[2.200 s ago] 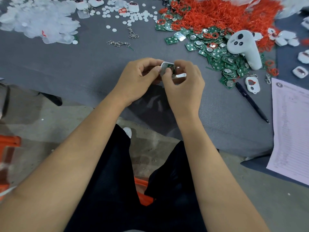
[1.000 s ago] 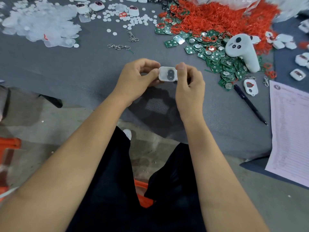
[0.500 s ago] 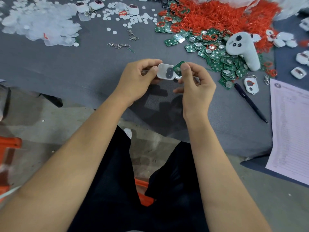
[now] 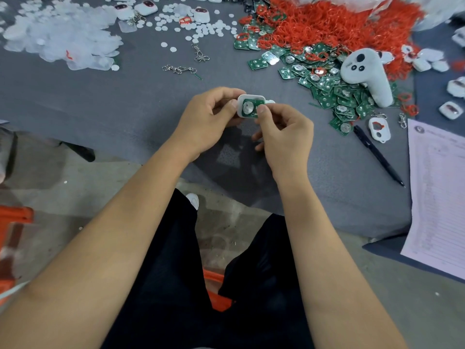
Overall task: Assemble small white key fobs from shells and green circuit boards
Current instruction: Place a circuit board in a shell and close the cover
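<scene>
A white shell (image 4: 241,107) is held just above the grey table (image 4: 125,102), near the centre of the view, by the left hand (image 4: 208,119), whose thumb and curled fingers grip its left end. A green circuit board (image 4: 252,108) is now seen lying inside the shell, its round metal disc facing up; half a second earlier the board was held tilted at the shell's right edge, clear of the cavity, so it has since been lowered into place. The board is pressed at its right end by the thumb of the right hand (image 4: 284,132), the other fingers being curled beneath, and a second white piece is glimpsed just behind that thumb, though what it is cannot be told. The insertion step is therefore judged nearly done; whether the board is fully seated cannot be told. A closing shell half would likely be needed next. The supply of loose circuit boards (image 4: 334,89) is spread at two o'clock from the hands, beside a heap of red rings (image 4: 327,21) at one o'clock, and translucent white pieces (image 4: 57,39) are piled at ten o'clock.
</scene>
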`<state>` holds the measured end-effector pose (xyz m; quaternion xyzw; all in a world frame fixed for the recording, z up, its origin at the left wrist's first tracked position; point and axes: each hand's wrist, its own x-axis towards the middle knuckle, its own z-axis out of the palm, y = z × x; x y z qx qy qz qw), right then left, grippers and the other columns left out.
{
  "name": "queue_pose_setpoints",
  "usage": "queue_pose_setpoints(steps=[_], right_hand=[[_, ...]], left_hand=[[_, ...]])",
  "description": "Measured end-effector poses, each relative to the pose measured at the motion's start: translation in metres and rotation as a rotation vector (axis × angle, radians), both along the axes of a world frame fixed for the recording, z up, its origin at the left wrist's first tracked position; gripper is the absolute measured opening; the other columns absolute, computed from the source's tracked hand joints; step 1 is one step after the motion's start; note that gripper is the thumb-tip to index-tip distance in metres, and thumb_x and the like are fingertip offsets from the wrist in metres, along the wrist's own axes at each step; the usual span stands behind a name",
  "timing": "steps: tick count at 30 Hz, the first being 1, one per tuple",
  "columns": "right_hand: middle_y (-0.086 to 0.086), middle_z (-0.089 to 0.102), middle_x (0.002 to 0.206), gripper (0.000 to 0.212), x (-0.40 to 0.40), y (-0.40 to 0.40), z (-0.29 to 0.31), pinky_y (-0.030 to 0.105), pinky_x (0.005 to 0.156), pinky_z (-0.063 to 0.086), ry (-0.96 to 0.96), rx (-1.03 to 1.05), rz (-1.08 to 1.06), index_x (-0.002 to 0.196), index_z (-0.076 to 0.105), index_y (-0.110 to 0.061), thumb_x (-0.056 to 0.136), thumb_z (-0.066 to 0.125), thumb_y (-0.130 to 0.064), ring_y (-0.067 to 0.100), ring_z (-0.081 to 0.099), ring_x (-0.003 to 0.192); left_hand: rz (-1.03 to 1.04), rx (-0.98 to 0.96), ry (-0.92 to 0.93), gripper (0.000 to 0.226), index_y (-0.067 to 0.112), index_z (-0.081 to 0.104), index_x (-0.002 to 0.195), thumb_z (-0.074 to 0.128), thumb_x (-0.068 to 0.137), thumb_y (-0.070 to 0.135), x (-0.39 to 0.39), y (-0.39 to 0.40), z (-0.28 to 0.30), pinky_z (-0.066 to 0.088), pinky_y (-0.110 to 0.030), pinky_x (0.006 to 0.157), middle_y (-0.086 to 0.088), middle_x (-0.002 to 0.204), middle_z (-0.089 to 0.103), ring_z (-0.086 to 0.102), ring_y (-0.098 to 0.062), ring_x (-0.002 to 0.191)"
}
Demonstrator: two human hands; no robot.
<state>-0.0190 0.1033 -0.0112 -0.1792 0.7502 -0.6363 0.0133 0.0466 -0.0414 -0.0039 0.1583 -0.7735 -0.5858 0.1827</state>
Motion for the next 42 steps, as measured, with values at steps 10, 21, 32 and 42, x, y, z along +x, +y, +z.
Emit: queue_pose_setpoints(steps=[10,21,32,42], right_hand=[[-0.002,0.071,0.067,0.012,-0.0023,-0.0008,-0.0026,0.024,0.042,0.048,0.013,-0.014,-0.02,0.096,0.076,-0.013,0.1,0.067,-0.02,0.016,0.065,0.05],[-0.002,0.072,0.068,0.012,-0.0018,-0.0009,-0.0017,0.025,0.042,0.05,0.027,0.03,-0.052,0.097,0.077,-0.014,0.098,0.07,-0.024,0.016,0.067,0.052],[-0.002,0.073,0.075,0.011,-0.0014,-0.0021,-0.002,0.033,0.044,0.057,0.031,0.051,-0.101,0.095,0.074,-0.015,0.096,0.073,-0.026,0.018,0.072,0.062],[-0.005,0.074,0.076,0.013,0.0007,-0.0018,-0.0005,0.047,0.061,0.062,0.055,0.077,-0.083,0.095,0.077,-0.015,0.096,0.073,-0.027,0.015,0.072,0.067]], left_hand=[[-0.027,0.04,0.004,0.027,0.009,0.066,0.131,0.053,0.107,0.008,0.0014,-0.0001,-0.0002,0.061,-0.024,0.084,-0.003,0.112,0.076,0.077,-0.013,0.099],[-0.038,0.06,0.017,0.025,0.008,0.067,0.129,0.054,0.107,0.01,0.0035,-0.0009,0.0019,0.06,-0.021,0.081,-0.003,0.111,0.076,0.077,-0.014,0.098],[-0.077,0.065,0.043,0.021,0.011,0.065,0.125,0.06,0.105,0.011,0.0037,-0.0005,-0.0003,0.06,-0.024,0.085,-0.002,0.111,0.077,0.076,-0.015,0.099],[-0.07,0.072,0.042,0.024,0.009,0.068,0.122,0.069,0.1,0.016,0.0038,-0.0009,-0.0007,0.061,-0.031,0.089,-0.005,0.111,0.078,0.076,-0.018,0.101]])
